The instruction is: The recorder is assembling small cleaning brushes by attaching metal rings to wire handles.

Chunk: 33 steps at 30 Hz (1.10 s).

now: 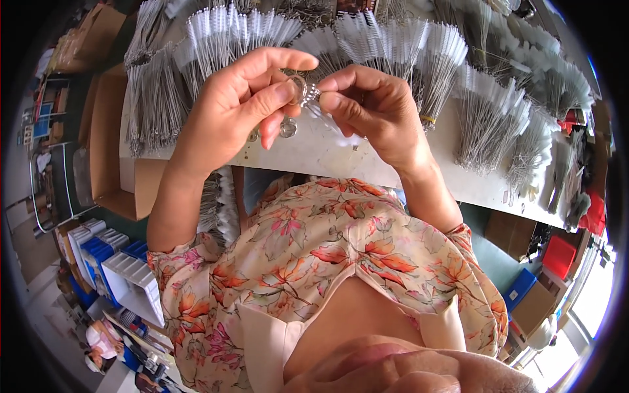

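Above the table's front edge, my left hand (pixel 246 98) pinches a round metal ring (pixel 299 90) between thumb and fingers, its index finger raised. Close beside it, my right hand (pixel 377 108) is closed, thumb against index finger, on small shiny metal loops (pixel 312 95) that touch the ring. The fingertips hide exactly how the loops and ring meet. More loose metal rings (pixel 288 127) lie on the table below my left hand. Behind both hands stand fanned bundles of wire brushes (pixel 242 33) with white bristles and thin wire handles.
The pale table (pixel 386 171) carries more brush bundles (pixel 495 118) along its right side. On the left are an open cardboard box (pixel 108 144) and white and blue plastic bins (pixel 134 278). A red bin (pixel 559 254) sits at the right. Another person (pixel 103 344) is far off, lower left.
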Each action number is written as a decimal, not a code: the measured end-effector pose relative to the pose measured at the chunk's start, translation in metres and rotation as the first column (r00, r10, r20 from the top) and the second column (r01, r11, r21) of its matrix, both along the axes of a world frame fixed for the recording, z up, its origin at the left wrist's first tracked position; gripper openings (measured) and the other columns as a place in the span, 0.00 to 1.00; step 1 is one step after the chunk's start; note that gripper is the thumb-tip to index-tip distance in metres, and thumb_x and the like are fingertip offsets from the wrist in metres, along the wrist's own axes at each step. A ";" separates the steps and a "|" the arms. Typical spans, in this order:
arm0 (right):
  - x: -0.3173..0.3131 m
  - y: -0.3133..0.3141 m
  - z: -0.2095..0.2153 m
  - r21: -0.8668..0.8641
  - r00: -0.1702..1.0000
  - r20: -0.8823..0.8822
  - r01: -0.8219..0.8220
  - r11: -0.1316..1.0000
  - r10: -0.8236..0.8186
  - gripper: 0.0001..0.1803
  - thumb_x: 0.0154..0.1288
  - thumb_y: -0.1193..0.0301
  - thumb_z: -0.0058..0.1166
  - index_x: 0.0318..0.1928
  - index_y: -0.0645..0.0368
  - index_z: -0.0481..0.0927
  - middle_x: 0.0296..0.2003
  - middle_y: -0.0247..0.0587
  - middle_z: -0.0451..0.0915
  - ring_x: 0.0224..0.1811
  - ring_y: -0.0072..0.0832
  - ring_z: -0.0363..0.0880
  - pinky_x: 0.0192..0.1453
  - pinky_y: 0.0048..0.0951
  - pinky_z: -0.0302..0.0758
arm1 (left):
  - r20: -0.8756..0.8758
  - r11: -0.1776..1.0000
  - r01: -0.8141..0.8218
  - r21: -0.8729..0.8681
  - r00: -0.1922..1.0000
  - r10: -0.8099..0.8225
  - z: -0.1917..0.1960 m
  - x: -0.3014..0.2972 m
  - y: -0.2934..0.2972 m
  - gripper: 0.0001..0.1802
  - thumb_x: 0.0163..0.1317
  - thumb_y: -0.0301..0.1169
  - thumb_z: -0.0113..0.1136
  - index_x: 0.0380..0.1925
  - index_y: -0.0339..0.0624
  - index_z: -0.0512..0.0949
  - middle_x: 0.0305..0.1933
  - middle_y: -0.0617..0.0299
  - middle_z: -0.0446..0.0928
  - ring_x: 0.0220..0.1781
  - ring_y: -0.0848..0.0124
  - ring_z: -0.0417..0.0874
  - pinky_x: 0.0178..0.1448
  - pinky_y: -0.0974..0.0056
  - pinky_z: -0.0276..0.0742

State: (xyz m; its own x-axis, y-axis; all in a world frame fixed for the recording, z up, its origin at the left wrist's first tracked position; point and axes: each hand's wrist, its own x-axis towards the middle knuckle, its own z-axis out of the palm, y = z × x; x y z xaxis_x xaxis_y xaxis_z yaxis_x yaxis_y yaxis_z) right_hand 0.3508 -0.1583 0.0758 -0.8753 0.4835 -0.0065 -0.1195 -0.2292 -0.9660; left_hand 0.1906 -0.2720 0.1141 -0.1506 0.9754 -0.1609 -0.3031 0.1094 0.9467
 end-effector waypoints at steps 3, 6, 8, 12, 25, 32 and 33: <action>-0.003 -0.002 0.004 0.003 0.999 -0.029 -0.022 1.000 0.022 0.08 0.59 0.71 0.57 0.36 0.62 0.78 0.23 0.27 0.75 0.22 0.11 0.68 0.25 0.14 0.66 | -0.846 0.963 0.096 0.253 0.504 0.172 0.000 -0.003 -0.005 0.10 0.64 0.29 0.50 0.36 0.32 0.76 0.34 0.60 0.77 0.38 0.75 0.76 0.42 0.71 0.74; -0.006 -0.011 0.006 0.018 0.996 -0.084 -0.032 0.999 0.034 0.07 0.59 0.72 0.58 0.36 0.62 0.78 0.24 0.29 0.75 0.23 0.12 0.70 0.26 0.14 0.67 | -0.459 0.944 -0.117 0.308 0.851 0.255 -0.010 0.007 -0.012 0.10 0.64 0.29 0.49 0.35 0.32 0.76 0.37 0.57 0.78 0.43 0.69 0.77 0.51 0.66 0.71; -0.011 -0.019 0.000 0.043 0.994 -0.107 -0.031 0.999 0.035 0.07 0.58 0.73 0.58 0.35 0.63 0.78 0.25 0.30 0.76 0.24 0.13 0.71 0.26 0.15 0.69 | -0.315 0.916 -0.173 0.361 0.902 0.294 -0.022 0.002 -0.014 0.11 0.64 0.29 0.49 0.36 0.32 0.76 0.39 0.54 0.78 0.46 0.66 0.77 0.56 0.62 0.69; -0.036 -0.040 -0.020 0.157 0.967 -0.247 0.097 0.983 -0.056 0.05 0.57 0.79 0.57 0.35 0.65 0.77 0.31 0.36 0.78 0.28 0.17 0.75 0.32 0.19 0.74 | 0.015 0.844 -0.340 0.415 0.930 0.367 -0.024 0.007 -0.022 0.11 0.63 0.29 0.49 0.36 0.32 0.77 0.39 0.53 0.79 0.42 0.65 0.79 0.52 0.63 0.71; -0.056 -0.065 -0.042 0.514 0.986 -0.033 -0.123 0.849 0.163 0.07 0.56 0.79 0.57 0.36 0.65 0.78 0.34 0.36 0.79 0.39 0.21 0.75 0.46 0.19 0.68 | -0.624 0.868 -0.358 0.345 0.604 0.497 0.003 -0.040 -0.148 0.10 0.63 0.31 0.52 0.31 0.34 0.76 0.31 0.61 0.78 0.27 0.76 0.77 0.33 0.72 0.73; -0.037 -0.074 -0.075 0.300 0.950 0.243 -0.267 0.916 0.197 0.05 0.58 0.81 0.54 0.36 0.66 0.77 0.33 0.35 0.78 0.38 0.19 0.73 0.47 0.20 0.67 | -0.888 0.788 -0.413 -0.458 0.248 -0.386 -0.162 -0.036 -0.184 0.03 0.47 0.26 0.54 0.23 0.41 0.77 0.24 0.53 0.78 0.30 0.55 0.80 0.34 0.54 0.74; -0.035 -0.072 -0.078 0.259 0.934 0.298 -0.278 0.925 0.198 0.05 0.58 0.80 0.54 0.36 0.66 0.77 0.33 0.35 0.78 0.39 0.19 0.72 0.49 0.21 0.67 | -0.897 0.835 -0.329 -0.442 0.193 -0.399 -0.202 -0.041 -0.187 0.03 0.45 0.26 0.55 0.21 0.41 0.78 0.25 0.52 0.78 0.31 0.56 0.81 0.33 0.53 0.74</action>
